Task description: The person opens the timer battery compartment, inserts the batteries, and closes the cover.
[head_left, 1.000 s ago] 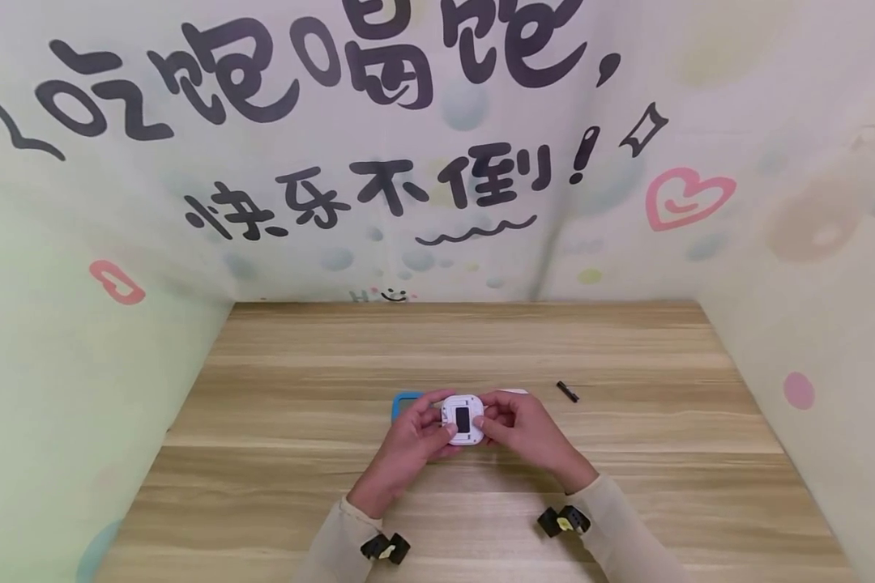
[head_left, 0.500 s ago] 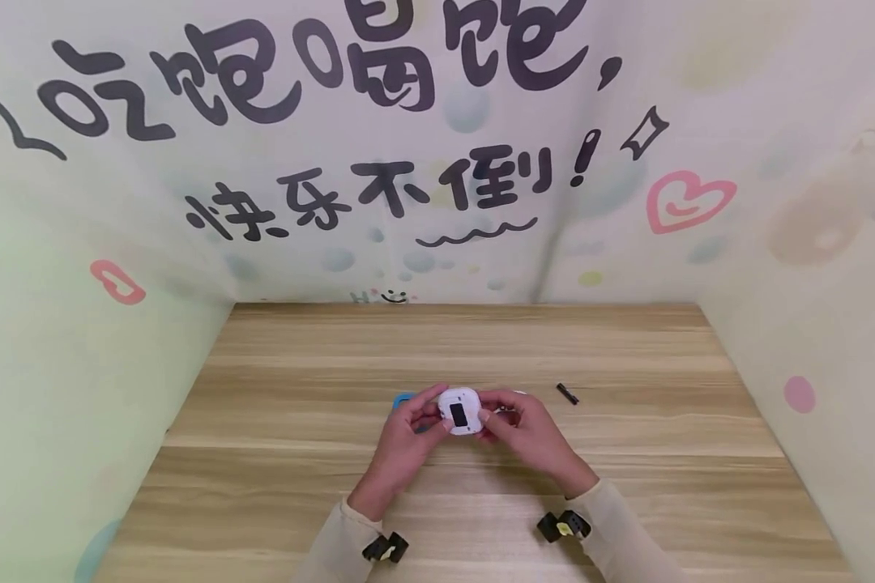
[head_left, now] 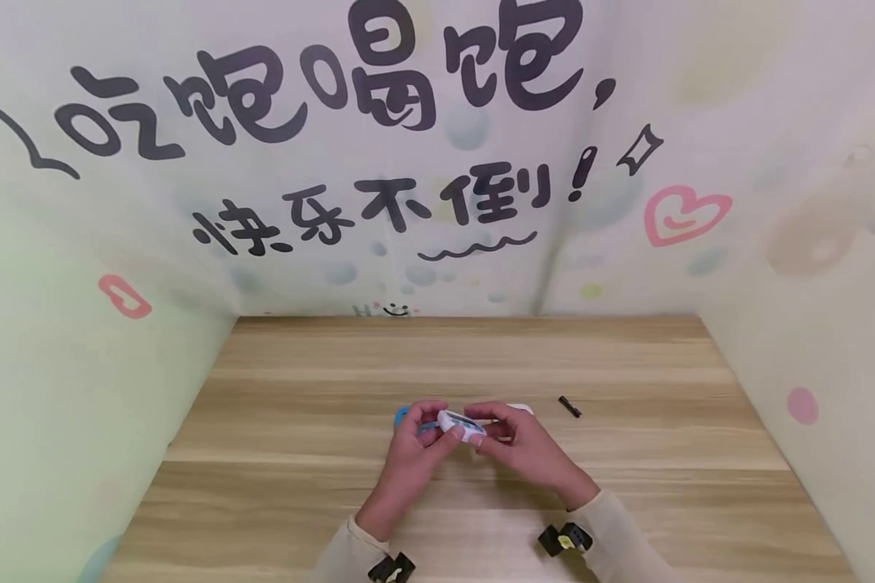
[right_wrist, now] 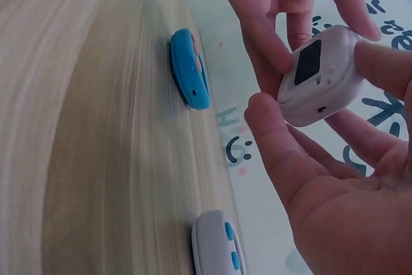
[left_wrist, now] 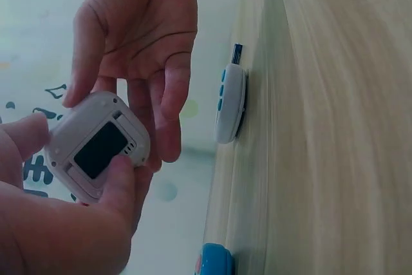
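A small white rounded-square digital timer (head_left: 461, 423) is held up between both hands over the table. Its back carries a dark rectangular panel and small slots, seen best in the left wrist view. The left hand (head_left: 417, 453) grips one side of the timer (left_wrist: 72, 134), its thumb pressing on the back beside the dark panel. From the other side, the right hand (head_left: 531, 447) holds it; in the right wrist view its thumb lies against the edge of the timer (right_wrist: 338, 62). The timer's front faces away and is hidden.
Behind the left hand lies a blue timer (right_wrist: 187, 72) with pink buttons. A white timer (left_wrist: 228, 107) with blue buttons lies behind the right hand. Farther right is a small dark cylinder (head_left: 570, 406), like a battery. Printed walls (head_left: 408, 275) close off the table's back and sides.
The timer has tilted from showing its back squarely to the head camera to a flatter, slanted angle. Both hands turned with it. The head view has shifted slightly upward.
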The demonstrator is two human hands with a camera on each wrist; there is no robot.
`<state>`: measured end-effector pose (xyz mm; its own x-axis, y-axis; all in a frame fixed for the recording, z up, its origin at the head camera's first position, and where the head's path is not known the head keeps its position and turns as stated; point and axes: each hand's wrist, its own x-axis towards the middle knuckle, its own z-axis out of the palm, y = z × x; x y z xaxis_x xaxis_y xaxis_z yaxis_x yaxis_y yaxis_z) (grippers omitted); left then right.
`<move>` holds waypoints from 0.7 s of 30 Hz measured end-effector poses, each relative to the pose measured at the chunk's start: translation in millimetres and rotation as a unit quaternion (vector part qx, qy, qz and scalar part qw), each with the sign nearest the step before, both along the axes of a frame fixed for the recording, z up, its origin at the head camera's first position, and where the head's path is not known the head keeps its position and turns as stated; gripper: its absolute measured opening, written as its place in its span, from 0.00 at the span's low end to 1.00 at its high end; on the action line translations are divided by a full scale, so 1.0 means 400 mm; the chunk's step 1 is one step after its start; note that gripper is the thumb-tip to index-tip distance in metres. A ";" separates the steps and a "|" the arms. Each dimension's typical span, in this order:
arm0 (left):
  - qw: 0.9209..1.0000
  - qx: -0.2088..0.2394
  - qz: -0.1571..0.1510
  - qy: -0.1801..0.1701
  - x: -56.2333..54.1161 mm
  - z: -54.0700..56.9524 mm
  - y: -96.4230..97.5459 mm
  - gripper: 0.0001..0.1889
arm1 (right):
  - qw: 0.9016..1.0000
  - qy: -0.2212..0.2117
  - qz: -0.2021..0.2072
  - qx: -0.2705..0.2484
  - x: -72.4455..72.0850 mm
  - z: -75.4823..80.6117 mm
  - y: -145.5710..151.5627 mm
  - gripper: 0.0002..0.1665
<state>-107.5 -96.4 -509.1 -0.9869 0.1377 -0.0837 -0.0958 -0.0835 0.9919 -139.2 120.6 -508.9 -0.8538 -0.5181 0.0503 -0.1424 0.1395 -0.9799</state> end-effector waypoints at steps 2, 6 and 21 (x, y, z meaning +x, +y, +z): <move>1.000 -0.011 -0.006 0.005 0.000 -0.003 -0.005 0.29 | 1.000 0.012 0.006 0.014 0.002 -0.001 0.001 0.26; 0.999 -0.037 -0.018 0.006 -0.004 -0.008 -0.021 0.30 | 0.998 0.031 -0.004 0.047 0.002 0.002 0.006 0.30; 0.956 -0.272 -0.061 0.090 -0.042 0.009 -0.045 0.36 | 0.965 0.176 -0.024 0.195 -0.039 -0.004 -0.014 0.37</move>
